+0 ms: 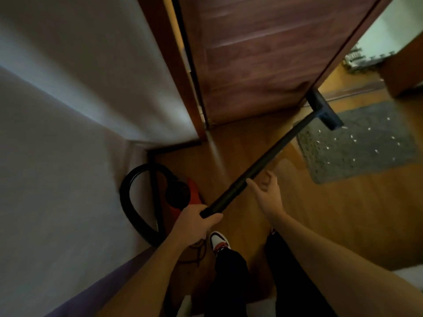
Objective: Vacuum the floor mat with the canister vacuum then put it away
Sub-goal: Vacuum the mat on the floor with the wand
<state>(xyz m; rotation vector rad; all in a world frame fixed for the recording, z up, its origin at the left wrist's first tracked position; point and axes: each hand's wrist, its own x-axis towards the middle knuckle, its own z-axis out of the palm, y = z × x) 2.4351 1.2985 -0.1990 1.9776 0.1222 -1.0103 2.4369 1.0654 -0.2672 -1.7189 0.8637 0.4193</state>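
My left hand [196, 219] grips the wand [270, 161], right hand [267, 191] slack against it; one door [263, 53] beside the nozzle [325, 109], one mat [361, 147].

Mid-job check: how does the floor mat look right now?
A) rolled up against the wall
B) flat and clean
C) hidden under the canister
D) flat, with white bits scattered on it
D: the mat lies flat on the wood floor with small white bits scattered over it; the left hand grips the wand.
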